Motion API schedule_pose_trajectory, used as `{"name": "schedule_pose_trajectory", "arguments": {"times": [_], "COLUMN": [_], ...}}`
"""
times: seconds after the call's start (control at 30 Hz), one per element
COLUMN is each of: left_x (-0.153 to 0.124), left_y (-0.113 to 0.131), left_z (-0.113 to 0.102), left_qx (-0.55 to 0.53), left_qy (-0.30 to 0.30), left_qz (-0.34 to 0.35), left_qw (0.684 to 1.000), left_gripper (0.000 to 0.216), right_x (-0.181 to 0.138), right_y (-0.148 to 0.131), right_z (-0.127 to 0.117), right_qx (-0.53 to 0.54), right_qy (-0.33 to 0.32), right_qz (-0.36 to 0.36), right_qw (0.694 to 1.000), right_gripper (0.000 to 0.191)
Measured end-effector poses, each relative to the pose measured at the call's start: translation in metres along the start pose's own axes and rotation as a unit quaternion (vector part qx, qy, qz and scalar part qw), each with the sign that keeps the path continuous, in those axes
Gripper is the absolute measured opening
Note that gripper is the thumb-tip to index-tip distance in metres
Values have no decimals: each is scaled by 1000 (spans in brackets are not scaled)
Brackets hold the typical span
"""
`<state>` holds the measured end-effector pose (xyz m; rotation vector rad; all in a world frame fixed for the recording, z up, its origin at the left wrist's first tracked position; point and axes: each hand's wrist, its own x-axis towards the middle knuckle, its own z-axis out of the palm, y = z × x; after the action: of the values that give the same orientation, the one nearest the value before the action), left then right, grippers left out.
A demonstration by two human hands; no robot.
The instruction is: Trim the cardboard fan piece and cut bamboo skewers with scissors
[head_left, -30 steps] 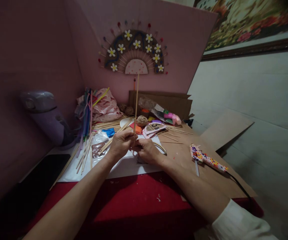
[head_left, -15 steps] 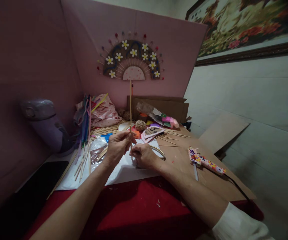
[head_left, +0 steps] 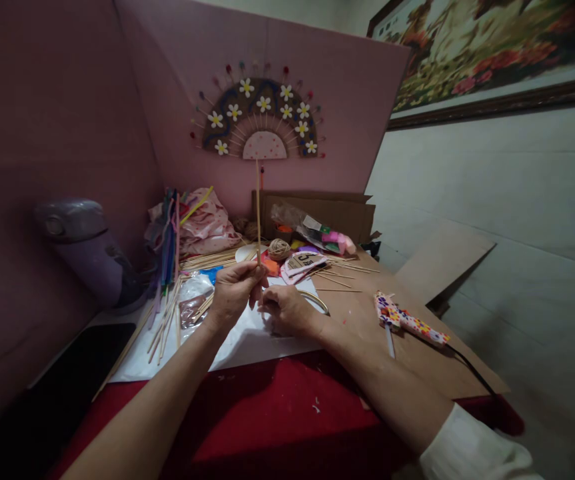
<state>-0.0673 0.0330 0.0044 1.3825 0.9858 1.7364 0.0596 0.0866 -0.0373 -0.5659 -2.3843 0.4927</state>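
Note:
A thin wooden stick (head_left: 258, 207) stands upright in front of me. My left hand (head_left: 234, 290) pinches it partway up, between thumb and fingers. Lower down, my right hand (head_left: 290, 309) has its fingers closed at the stick's bottom end; the tip is hidden by them. Beneath both hands lies a white sheet (head_left: 237, 350). Just beyond them are a ball of twine (head_left: 280, 249) and a pink-edged cardboard piece (head_left: 304, 265). Close to my right hand a gold-rimmed ring (head_left: 320, 303) shows in part.
A flower-patterned glue gun (head_left: 412, 321) rests on brown board at the right. Left are a purple bottle (head_left: 100, 253), pipe cleaners (head_left: 168, 247) and loose sticks (head_left: 162, 333). A decorated fan (head_left: 262, 110) hangs on the pink panel (head_left: 347, 100) behind.
The whole view has shifted very slightly. Both hands keep their hold on the upright stick, with only a small movement of the fingers.

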Motion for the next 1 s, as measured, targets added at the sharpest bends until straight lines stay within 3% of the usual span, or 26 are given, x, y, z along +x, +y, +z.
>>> {"name": "schedule_pose_trajectory", "arguments": {"times": [0.27, 0.43, 0.7, 0.87, 1.0], "left_x": [2, 0, -1, -3, -3], "left_y": [0, 3, 1, 4, 8], "left_z": [0, 3, 5, 4, 2], "left_qx": [84, 96, 106, 69, 46], "left_qy": [53, 38, 52, 60, 59], "left_qz": [64, 19, 59, 20, -10], "left_qw": [993, 994, 991, 996, 997], "left_gripper": [17, 18, 13, 14, 18], "right_x": [-3, -3, -3, 4, 4], "right_y": [1, -5, -7, -24, -26], "right_z": [5, 2, 5, -33, -65], "right_qx": [-53, -103, -131, -198, -263], "right_qy": [-42, -37, -44, -73, -148], "right_qz": [42, 43, 41, 55, 162], "right_qw": [997, 993, 990, 976, 940], "right_gripper": [9, 9, 8, 7, 7]}}
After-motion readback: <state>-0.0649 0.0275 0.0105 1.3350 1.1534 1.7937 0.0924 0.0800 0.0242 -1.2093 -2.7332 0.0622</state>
